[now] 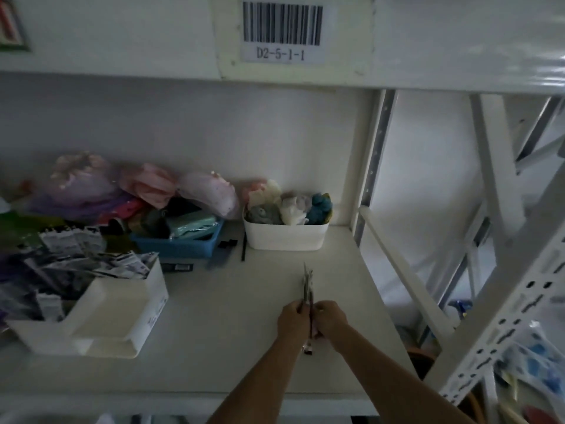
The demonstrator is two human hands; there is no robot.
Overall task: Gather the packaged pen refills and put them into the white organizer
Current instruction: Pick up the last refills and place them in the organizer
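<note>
My left hand [294, 321] and my right hand [329, 319] press together on a thin stack of packaged pen refills [307, 286], held on edge above the shelf board. The stack points away from me, and its near end shows below my hands. The white organizer [122, 319] stands at the left of the shelf, about a forearm's length from my hands. Several refill packets [101, 264] stick out of its rear compartment. A loose packet [177, 267] and a dark refill stick [243, 247] lie on the board behind.
A blue tray [180, 247] of pouches and a white tub [286, 237] of soft items stand at the back. Plastic bags [146, 185] pile against the wall. An upright shelf post [371, 179] bounds the right side; an upper shelf beam [122, 35] with a barcode label hangs overhead.
</note>
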